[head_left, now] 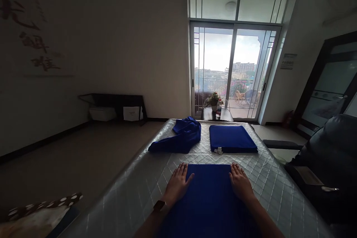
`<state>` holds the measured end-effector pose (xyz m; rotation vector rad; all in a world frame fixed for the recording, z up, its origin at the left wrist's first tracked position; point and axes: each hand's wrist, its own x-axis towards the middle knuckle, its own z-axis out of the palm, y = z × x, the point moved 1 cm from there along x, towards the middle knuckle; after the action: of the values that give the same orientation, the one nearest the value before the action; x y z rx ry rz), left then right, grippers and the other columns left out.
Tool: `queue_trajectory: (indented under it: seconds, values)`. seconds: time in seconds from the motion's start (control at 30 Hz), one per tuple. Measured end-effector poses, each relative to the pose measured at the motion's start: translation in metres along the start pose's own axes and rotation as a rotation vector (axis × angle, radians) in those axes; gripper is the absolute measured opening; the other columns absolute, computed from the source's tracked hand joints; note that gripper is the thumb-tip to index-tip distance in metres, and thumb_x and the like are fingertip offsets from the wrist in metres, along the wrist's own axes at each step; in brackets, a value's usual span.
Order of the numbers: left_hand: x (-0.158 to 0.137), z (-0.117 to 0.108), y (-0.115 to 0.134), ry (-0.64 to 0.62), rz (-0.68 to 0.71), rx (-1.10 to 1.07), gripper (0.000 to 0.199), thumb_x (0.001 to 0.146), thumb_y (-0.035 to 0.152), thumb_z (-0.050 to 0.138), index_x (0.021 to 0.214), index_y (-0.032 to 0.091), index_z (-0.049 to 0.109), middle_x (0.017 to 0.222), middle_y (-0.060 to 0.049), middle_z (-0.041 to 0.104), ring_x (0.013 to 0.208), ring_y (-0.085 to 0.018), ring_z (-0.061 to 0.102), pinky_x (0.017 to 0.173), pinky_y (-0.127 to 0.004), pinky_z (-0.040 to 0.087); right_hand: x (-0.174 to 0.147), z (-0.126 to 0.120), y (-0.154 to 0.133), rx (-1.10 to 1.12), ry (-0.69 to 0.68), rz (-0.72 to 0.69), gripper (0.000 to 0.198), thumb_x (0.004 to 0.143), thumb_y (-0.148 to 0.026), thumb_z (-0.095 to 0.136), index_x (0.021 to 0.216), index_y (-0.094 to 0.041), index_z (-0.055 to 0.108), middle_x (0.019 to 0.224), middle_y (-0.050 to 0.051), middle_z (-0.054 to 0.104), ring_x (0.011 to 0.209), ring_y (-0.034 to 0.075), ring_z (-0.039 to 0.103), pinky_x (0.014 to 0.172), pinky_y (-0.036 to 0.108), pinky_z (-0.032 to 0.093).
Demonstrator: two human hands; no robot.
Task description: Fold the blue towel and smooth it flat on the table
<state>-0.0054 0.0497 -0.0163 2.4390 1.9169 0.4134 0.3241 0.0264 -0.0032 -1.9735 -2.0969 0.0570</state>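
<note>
A folded blue cloth (209, 200) lies flat in front of me on the quilted silver table cover (134, 193). My left hand (178, 182) rests on its far left edge, fingers stretched out and thumb over the fabric. At the far right edge, my right hand (240, 182) lies the same way, fingers extended and flat. Neither hand grips the cloth. Beyond them, a neatly folded blue stack (232, 138) with small white tags sits at the right. A crumpled blue cloth (186, 134) lies loosely at the left.
A dark armchair (329, 156) stands close on the right. Past the far edge is a small table (208, 114) with a potted plant (214, 99) and a bottle (219, 109). A dark low shelf (119, 100) is by the left wall. Polka-dot fabric (47, 204) shows at lower left.
</note>
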Motion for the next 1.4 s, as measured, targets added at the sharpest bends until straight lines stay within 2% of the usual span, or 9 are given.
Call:
queue_trajectory:
  seconds: [0.17, 0.27, 0.53, 0.63, 0.77, 0.9, 1.03, 1.13, 1.4]
  values:
    - [0.007, -0.009, 0.005, -0.123, -0.063, 0.065, 0.088, 0.103, 0.067, 0.018, 0.160, 0.002, 0.032, 0.168, -0.020, 0.030, 0.157, -0.032, 0.026, 0.127, -0.049, 0.026, -0.002, -0.002, 0.002, 0.072, -0.054, 0.026, 0.066, 0.103, -0.037, 0.024, 0.160, -0.006, 0.033, 0.169, 0.011, 0.028, 0.159, 0.023, 0.018, 0.129, 0.044, 0.018]
    - [0.017, -0.014, 0.029, -0.153, -0.109, 0.127, 0.091, 0.103, 0.068, 0.016, 0.157, -0.002, 0.038, 0.165, -0.024, 0.032, 0.156, -0.036, 0.029, 0.127, -0.053, 0.025, -0.002, 0.000, 0.002, 0.074, -0.054, 0.037, 0.066, 0.103, -0.038, 0.023, 0.161, -0.007, 0.033, 0.170, 0.011, 0.027, 0.159, 0.023, 0.017, 0.130, 0.043, 0.015]
    - [0.043, 0.022, 0.196, -0.088, 0.321, -0.175, 0.074, 0.107, 0.056, 0.014, 0.159, 0.010, 0.039, 0.165, -0.016, 0.040, 0.156, -0.028, 0.030, 0.128, -0.048, 0.028, 0.000, 0.015, 0.011, 0.038, -0.017, 0.014, 0.064, 0.100, -0.027, 0.029, 0.161, -0.008, 0.033, 0.169, 0.012, 0.028, 0.159, 0.024, 0.020, 0.129, 0.043, 0.018]
    - [0.048, 0.035, 0.222, -0.077, 0.333, -0.224, 0.069, 0.109, 0.050, 0.013, 0.160, 0.011, 0.038, 0.165, -0.016, 0.040, 0.157, -0.026, 0.029, 0.129, -0.048, 0.026, 0.001, 0.018, 0.015, 0.039, -0.020, -0.009, 0.065, 0.098, -0.024, 0.032, 0.161, -0.008, 0.033, 0.169, 0.012, 0.028, 0.158, 0.024, 0.021, 0.129, 0.041, 0.018]
    - [0.045, 0.039, 0.198, -0.076, 0.275, -0.194, 0.073, 0.107, 0.056, 0.013, 0.160, 0.013, 0.038, 0.167, -0.014, 0.038, 0.157, -0.028, 0.028, 0.129, -0.050, 0.024, 0.002, 0.016, 0.014, 0.045, -0.022, 0.017, 0.065, 0.099, -0.026, 0.028, 0.161, -0.005, 0.031, 0.169, 0.014, 0.028, 0.159, 0.024, 0.020, 0.129, 0.042, 0.018]
    - [0.036, 0.026, 0.136, -0.060, 0.179, -0.098, 0.076, 0.106, 0.060, 0.011, 0.160, 0.014, 0.039, 0.166, -0.014, 0.040, 0.156, -0.029, 0.030, 0.128, -0.052, 0.027, 0.002, 0.011, 0.010, 0.083, -0.016, 0.047, 0.065, 0.102, -0.032, 0.024, 0.161, -0.005, 0.031, 0.168, 0.014, 0.028, 0.159, 0.024, 0.019, 0.129, 0.045, 0.017]
    - [0.024, 0.010, 0.065, -0.065, 0.054, 0.005, 0.080, 0.106, 0.060, 0.010, 0.159, 0.007, 0.039, 0.166, -0.017, 0.036, 0.156, -0.030, 0.030, 0.128, -0.052, 0.025, 0.000, 0.009, 0.008, 0.076, -0.008, 0.033, 0.065, 0.102, -0.031, 0.024, 0.160, -0.003, 0.033, 0.168, 0.015, 0.029, 0.158, 0.024, 0.020, 0.129, 0.044, 0.018]
    - [0.017, 0.004, 0.029, -0.034, -0.016, 0.027, 0.079, 0.106, 0.060, 0.010, 0.160, 0.009, 0.038, 0.167, -0.016, 0.034, 0.156, -0.030, 0.030, 0.128, -0.052, 0.025, 0.000, 0.009, 0.008, 0.058, -0.010, 0.028, 0.066, 0.102, -0.032, 0.022, 0.159, -0.001, 0.032, 0.168, 0.015, 0.028, 0.159, 0.024, 0.019, 0.129, 0.043, 0.018]
    - [0.016, 0.008, 0.020, -0.016, -0.071, -0.007, 0.086, 0.103, 0.067, 0.012, 0.159, 0.006, 0.037, 0.167, -0.018, 0.032, 0.157, -0.031, 0.027, 0.127, -0.051, 0.025, 0.000, 0.007, 0.006, 0.044, -0.015, 0.033, 0.064, 0.103, -0.033, 0.022, 0.159, -0.005, 0.035, 0.168, 0.014, 0.031, 0.158, 0.023, 0.021, 0.129, 0.044, 0.019]
